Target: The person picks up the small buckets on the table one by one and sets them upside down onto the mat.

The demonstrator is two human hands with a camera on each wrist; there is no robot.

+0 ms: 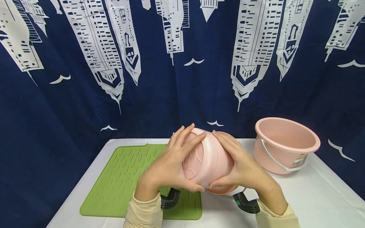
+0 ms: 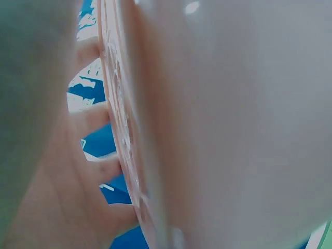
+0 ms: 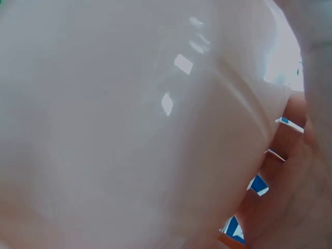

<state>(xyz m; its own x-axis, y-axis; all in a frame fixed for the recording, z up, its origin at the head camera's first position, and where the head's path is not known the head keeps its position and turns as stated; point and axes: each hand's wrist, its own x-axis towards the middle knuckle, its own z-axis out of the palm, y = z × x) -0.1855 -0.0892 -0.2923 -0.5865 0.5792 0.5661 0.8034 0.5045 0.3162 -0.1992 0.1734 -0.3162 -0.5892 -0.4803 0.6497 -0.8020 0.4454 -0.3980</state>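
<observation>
Both hands hold a round pink plastic container (image 1: 218,158) tipped on its side, its flat end with raised circles turned to the left. My left hand (image 1: 168,167) grips that end, fingers spread across the upper face and thumb along the lower edge. The left wrist view shows its fingertips against the patterned face. My right hand (image 1: 242,166) clasps the smooth curved wall, fingers over the top and thumb below; glossy pink wall (image 3: 129,129) fills most of the right wrist view. Under the container, mostly hidden, is a peach-coloured round rim (image 1: 223,191) with white beside it.
A pink bucket (image 1: 273,158) with a white handle stands at the back right of the white table (image 1: 322,202). A green ridged mat (image 1: 114,180) lies on the left. Behind the table hangs a dark blue curtain (image 1: 176,95) printed with white buildings.
</observation>
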